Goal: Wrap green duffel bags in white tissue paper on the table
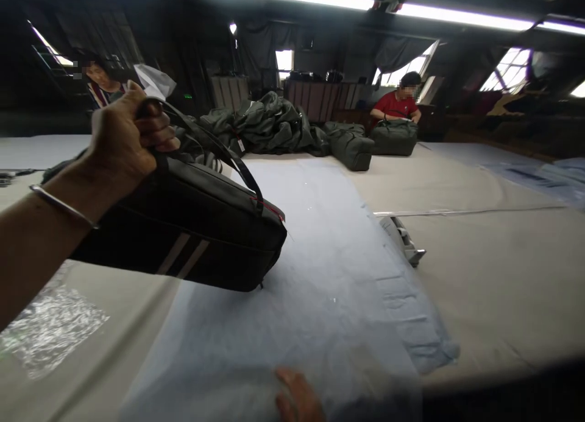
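Note:
My left hand point(132, 123) is wrapped around the strap handles of a dark duffel bag point(214, 227). It holds the bag tilted above the table, at the left of the view. Two pale stripes mark the bag's side, and a bit of red shows near its end. At the bottom edge, my right hand point(299, 397) is only partly in view, slightly blurred. Its fingers are apart and hold nothing, low over a pale blue plastic sheet point(320, 245).
A tape dispenser point(404, 240) lies right of the sheet. Crumpled clear plastic point(59, 324) is at left. Dark bags point(274, 126) are heaped at the far side. A person in red point(395, 108) handles another bag point(395, 137); another person point(103, 84) stands back left.

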Available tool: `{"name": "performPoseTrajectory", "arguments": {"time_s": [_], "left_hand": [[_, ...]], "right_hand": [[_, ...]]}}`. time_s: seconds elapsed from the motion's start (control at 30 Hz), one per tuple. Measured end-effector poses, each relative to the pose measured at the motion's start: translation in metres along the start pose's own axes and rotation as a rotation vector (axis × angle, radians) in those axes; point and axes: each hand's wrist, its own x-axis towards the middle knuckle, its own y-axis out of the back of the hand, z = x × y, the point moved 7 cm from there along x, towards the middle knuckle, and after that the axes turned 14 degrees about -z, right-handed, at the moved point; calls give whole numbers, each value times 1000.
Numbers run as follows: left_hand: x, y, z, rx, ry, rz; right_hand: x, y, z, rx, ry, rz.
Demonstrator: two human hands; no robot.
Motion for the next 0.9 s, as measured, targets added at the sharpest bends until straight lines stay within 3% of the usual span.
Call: {"name": "performPoseTrajectory", "arguments": {"time_s": [0.1, 0.2, 0.3, 0.4, 0.5, 0.53, 0.6, 0.7, 0.73, 0.8, 0.9], "left_hand": [[-3, -17, 19, 31, -71, -47], [-1, -19, 40, 55, -142, -22], [2, -9, 53, 50, -174, 53], [2, 0, 53, 12, -174, 91], [-4, 1, 40, -34, -139, 83], [-7, -3, 35, -48, -131, 65], [-14, -18, 26, -93, -127, -5], [-26, -48, 18, -155, -127, -122], [-30, -57, 17, -167, -121, -144], [-34, -73, 17, -180, -109, -173], [-34, -92, 26, -207, -136, -231]], "right_hand": [[60, 32, -14, -28, -77, -51], [94, 11, -38, -188, 169, -214], [86, -39, -33, -286, 394, -277], [59, -83, -13, -354, 485, -187], [40, -95, -7, -264, 482, -130], [40, -89, -6, -167, 428, -135], [50, -59, 4, 155, 173, -103], [64, 6, 33, 878, -360, 117], [71, 27, 37, 1109, -450, 182], [92, 70, 40, 1384, -508, 270], [127, 121, 42, 1519, -527, 273]]}}
